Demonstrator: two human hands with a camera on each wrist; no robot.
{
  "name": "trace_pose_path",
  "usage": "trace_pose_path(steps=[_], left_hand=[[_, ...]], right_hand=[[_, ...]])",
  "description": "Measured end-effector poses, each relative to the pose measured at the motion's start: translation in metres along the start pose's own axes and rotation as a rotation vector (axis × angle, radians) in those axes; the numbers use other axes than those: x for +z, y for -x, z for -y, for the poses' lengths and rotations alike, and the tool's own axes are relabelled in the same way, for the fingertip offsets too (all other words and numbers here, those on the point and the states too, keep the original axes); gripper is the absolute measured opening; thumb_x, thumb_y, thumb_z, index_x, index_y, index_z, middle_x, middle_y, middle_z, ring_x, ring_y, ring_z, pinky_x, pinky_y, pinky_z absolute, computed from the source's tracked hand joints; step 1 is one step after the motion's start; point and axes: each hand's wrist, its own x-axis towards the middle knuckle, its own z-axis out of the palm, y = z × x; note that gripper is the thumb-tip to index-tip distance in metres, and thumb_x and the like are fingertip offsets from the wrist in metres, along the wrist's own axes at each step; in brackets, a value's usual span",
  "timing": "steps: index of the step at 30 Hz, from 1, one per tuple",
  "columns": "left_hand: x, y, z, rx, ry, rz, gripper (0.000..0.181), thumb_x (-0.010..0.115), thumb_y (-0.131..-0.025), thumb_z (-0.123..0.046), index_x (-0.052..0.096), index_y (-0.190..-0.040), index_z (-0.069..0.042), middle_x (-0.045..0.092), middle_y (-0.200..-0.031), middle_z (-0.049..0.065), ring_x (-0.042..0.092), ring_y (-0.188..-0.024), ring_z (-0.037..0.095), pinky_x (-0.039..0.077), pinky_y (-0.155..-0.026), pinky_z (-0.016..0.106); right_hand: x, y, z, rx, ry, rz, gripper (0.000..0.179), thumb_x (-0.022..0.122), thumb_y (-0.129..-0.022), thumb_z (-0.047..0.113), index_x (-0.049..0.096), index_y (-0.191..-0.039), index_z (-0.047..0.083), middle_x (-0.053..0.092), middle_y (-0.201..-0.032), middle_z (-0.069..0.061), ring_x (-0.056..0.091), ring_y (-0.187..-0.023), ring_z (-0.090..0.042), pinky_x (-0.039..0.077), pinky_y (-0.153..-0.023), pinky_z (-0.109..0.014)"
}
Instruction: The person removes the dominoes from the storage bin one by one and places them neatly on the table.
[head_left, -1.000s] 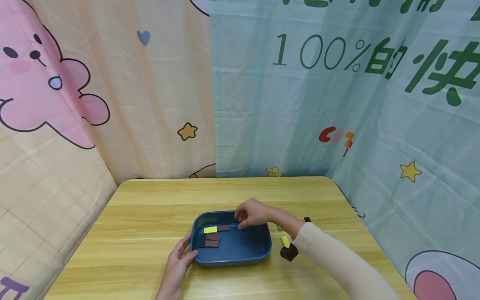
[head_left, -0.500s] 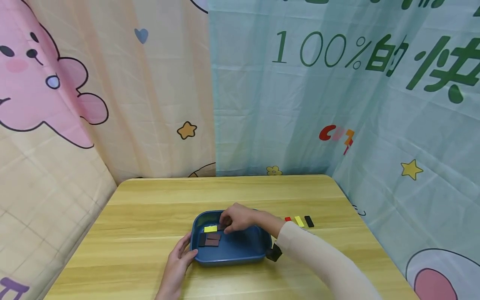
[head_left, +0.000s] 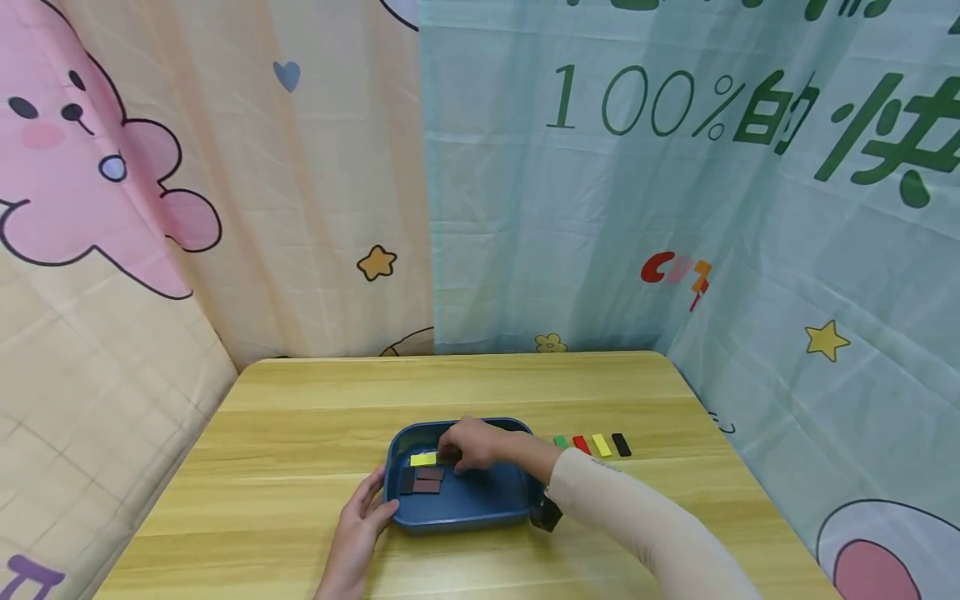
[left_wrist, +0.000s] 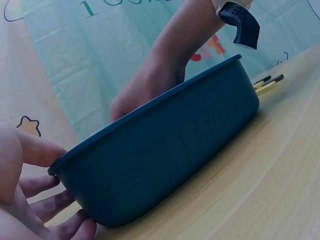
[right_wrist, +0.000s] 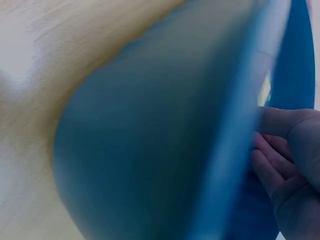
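Observation:
A deep blue plastic box stands on the table. My left hand grips its left end, thumb over the rim and fingers against the outer wall, as the left wrist view shows. Inside lie a yellow flat block, two brown blocks and a black one. My right hand reaches in, fingers curled down just right of the yellow block, over the spot of another brown block. In the right wrist view the rim hides the tips of the right hand's fingers, so their hold is unclear.
Right of the box, a green block, a red block, a yellow block and a black block lie side by side. The right forearm crosses the box's right rim, with a black wrist device beneath it. Curtains surround the table.
My right hand has moved left and down inside the box, covering the brown block beside the yellow one. The row of blocks has come into sight. My left hand keeps its grip.

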Motion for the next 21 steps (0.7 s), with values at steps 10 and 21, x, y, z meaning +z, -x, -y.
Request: trace_pose_path(steps=[10,21], left_hand=[[-0.0007,0.0019,0.0014,0.008,0.006,-0.002,0.063,0.056,-0.104,-0.003,0.029,-0.16,0.001,0.026,-0.163,0.029,0.032,-0.147,0.045,0.044,-0.11,0.047],[-0.0004,0.0032,0.0003,0.026,0.0,-0.002,0.061,0.055,-0.104,-0.002,0.031,-0.16,0.001,0.027,-0.163,0.029,0.033,-0.146,0.045,0.046,-0.108,0.044]], right_hand=[[0.0003,-0.0032,0.0033,0.01,0.02,0.033,0.023,0.085,-0.086,0.008,0.075,-0.106,0.014,0.066,-0.089,0.01,0.061,-0.08,-0.002,0.05,-0.071,-0.014],[-0.0025,-0.0027,0.0008,0.038,-0.044,0.056,0.02,0.072,-0.091,0.002,0.078,-0.108,0.012,0.07,-0.091,0.008,0.059,-0.076,-0.003,0.05,-0.068,-0.016]])
